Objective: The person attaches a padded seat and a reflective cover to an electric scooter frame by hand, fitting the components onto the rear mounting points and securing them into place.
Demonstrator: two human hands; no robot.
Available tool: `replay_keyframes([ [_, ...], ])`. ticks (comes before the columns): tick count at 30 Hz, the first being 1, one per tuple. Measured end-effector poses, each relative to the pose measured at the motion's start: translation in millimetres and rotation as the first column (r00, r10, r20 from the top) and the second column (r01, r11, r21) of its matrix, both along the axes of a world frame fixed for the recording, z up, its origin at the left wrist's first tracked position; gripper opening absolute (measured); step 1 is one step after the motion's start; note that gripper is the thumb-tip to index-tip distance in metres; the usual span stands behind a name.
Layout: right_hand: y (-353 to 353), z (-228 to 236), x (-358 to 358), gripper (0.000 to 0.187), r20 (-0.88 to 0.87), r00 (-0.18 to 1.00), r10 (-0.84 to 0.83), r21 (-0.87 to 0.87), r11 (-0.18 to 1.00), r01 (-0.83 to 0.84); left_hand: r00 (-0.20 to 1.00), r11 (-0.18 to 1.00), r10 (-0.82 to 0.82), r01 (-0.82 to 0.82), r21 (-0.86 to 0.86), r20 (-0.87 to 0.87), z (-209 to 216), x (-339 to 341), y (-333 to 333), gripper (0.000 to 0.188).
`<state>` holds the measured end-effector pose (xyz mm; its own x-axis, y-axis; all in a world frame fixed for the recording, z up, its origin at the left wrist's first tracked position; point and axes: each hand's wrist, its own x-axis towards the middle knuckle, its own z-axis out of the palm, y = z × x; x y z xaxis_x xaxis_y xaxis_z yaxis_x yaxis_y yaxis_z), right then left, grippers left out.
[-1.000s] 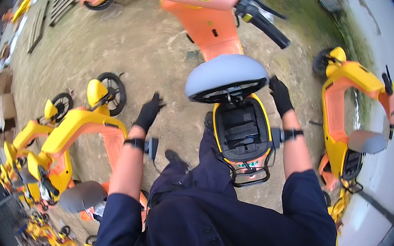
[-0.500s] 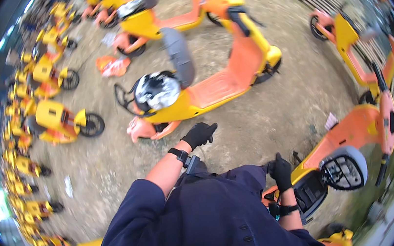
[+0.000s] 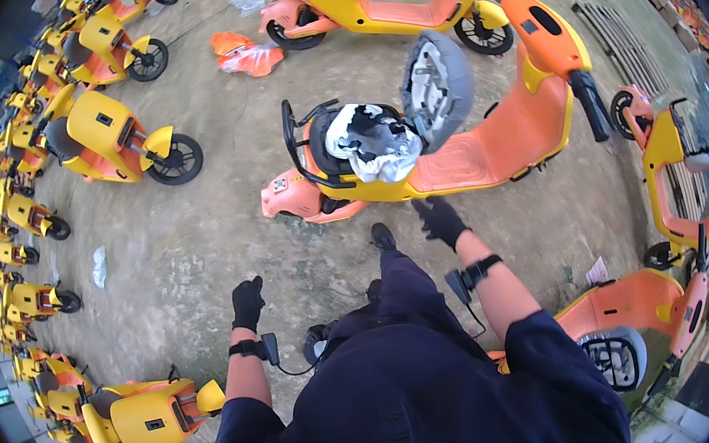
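Note:
Both my hands wear black gloves and hold nothing. My right hand [image 3: 440, 221] hangs with its fingers spread, just short of the floorboard side of a yellow and orange electric scooter [image 3: 487, 148]. My left hand [image 3: 247, 304] is lower and to the left, over bare floor, thumb sticking out and fingers loosely bent. That scooter's grey seat [image 3: 437, 87] is tipped up. White plastic wrapping [image 3: 371, 142] with something dark inside lies in the opening beneath it. At the rear is a black rack [image 3: 299, 144]. Neither hand touches the scooter.
A second scooter [image 3: 622, 310] with its seat up stands close at my right. Another scooter [image 3: 389, 0] stands beyond. Rows of scooters [image 3: 108, 128] line the left side. An orange plastic bag [image 3: 246, 55] lies on the floor; wooden pallets [image 3: 620, 43] lie at the right.
My view has turned and come nearer the scooter with white wrapping. My right hand has moved forward, away from the scooter on the right; my left has dropped back. One foot now shows ahead.

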<state>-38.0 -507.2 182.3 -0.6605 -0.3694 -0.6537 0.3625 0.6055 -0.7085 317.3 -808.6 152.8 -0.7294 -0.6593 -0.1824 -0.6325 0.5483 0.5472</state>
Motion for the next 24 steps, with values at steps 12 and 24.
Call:
replay_keyframes([
  [12,-99.9,-132.6,-103.6,0.034,-0.447,0.889,0.099,0.348,0.935,0.071,0.928,0.713,0.169,-0.348,0.609,0.333,80.1,-145.7,-11.0,0.061],
  [24,-112.0,107.8,-62.3,0.040,-0.675,0.721,0.157,-0.295,0.838,-0.459,0.864,0.943,0.062,0.113,0.313,-0.500,85.9,-326.6,-64.6,0.082],
])
